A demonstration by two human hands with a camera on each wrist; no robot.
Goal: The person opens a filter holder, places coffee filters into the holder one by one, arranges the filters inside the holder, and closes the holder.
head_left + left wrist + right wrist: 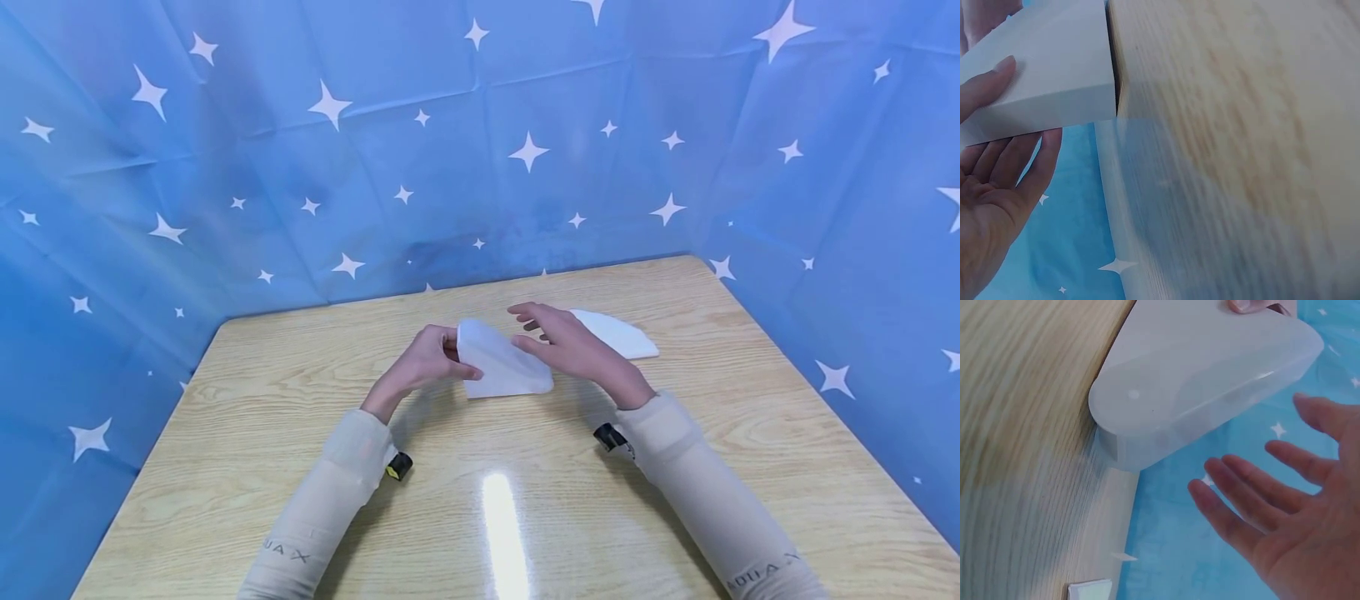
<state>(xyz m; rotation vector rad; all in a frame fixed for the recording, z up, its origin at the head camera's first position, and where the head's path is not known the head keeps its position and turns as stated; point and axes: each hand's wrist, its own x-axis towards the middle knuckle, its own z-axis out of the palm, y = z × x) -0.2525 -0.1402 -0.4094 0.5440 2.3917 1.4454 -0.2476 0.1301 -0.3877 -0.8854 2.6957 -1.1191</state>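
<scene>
My left hand (427, 358) grips a white, flat wedge-shaped box (504, 367) by its left end. In the left wrist view, the thumb lies on the broad face of the box (1060, 56) while the fingers curl behind its narrow side. The box is tilted up, with its lower edge close to the tabletop. One rounded corner and a glossy, translucent-looking side of the box (1172, 400) show in the right wrist view. My right hand (570, 342) hovers beside the box, fingers spread and holding nothing. The right wrist view shows its palm (1310, 544) apart from the box.
Behind the right hand, a white fan-shaped piece (618, 335) lies on the wooden table (300, 467), partly hidden by that hand. A blue star-printed cloth (450, 150) hangs along the table's back and sides.
</scene>
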